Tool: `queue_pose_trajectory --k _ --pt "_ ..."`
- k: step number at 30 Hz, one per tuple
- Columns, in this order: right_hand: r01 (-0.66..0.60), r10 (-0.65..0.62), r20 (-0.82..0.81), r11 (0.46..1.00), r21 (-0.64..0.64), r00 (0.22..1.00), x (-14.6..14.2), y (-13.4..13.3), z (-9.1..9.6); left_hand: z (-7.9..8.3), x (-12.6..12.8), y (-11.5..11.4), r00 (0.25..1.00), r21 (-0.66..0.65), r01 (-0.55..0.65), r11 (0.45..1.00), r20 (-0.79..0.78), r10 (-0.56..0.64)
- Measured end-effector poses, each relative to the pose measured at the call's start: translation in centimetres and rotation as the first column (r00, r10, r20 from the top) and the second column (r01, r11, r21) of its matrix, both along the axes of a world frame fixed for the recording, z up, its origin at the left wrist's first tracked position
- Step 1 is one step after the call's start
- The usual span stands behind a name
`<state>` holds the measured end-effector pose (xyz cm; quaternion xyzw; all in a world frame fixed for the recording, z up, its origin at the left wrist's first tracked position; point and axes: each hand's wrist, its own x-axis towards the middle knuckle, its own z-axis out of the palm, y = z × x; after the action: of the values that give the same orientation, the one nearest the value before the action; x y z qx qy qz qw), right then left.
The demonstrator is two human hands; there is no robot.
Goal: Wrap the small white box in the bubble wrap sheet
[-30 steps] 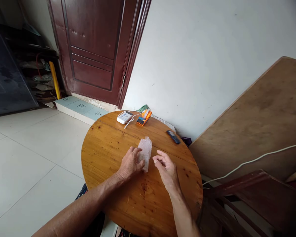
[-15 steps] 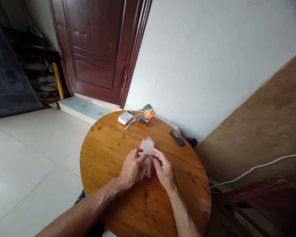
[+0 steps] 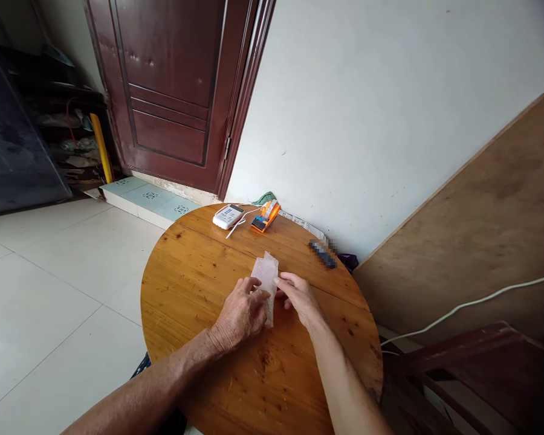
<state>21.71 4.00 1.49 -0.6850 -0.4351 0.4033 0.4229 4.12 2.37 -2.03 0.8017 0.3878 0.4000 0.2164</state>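
Observation:
A folded, translucent whitish piece of bubble wrap (image 3: 266, 272) lies over the middle of the round wooden table (image 3: 185, 290). My left hand (image 3: 242, 308) holds its left and lower side, fingers bent over it and thumb pointing across. At the right edge, my right hand (image 3: 299, 296) pinches the wrap, with the other fingers curled beneath. The near end of the wrap sticks out between the hands, and part of it is hidden behind the left fingers. Whether anything is inside the wrap I cannot tell.
On the table's far side are a white device (image 3: 228, 216) with a white cable and an orange-and-blue tape dispenser (image 3: 265, 217). A dark, blurred-out object (image 3: 323, 254) lies at the right. A wall, a door (image 3: 172, 90) and a wooden board (image 3: 471, 241) stand beyond.
My right hand has shifted right, away from the left fingers, and now grips the wrap's right edge. More of the wrap shows between the hands. The view has shifted slightly.

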Motion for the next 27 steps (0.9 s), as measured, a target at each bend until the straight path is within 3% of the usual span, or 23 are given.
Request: queue_pose_trajectory --k 8,16,27 --pt "-0.03 0.036 -0.076 0.997 0.072 0.996 -1.4 2.7 -0.9 0.0 -0.1 0.0 0.998 -0.016 0.043 0.999 0.055 -0.042" --pt "0.053 -0.014 -0.186 0.977 0.208 0.982 -1.9 2.4 -2.6 0.8 -0.4 -0.1 0.988 0.086 0.138 0.987 -0.087 -0.13" --pt "0.078 0.04 -0.504 0.974 0.211 0.863 -3.8 1.4 -1.6 0.2 -0.2 0.2 0.992 0.092 0.126 0.988 -0.02 -0.124"
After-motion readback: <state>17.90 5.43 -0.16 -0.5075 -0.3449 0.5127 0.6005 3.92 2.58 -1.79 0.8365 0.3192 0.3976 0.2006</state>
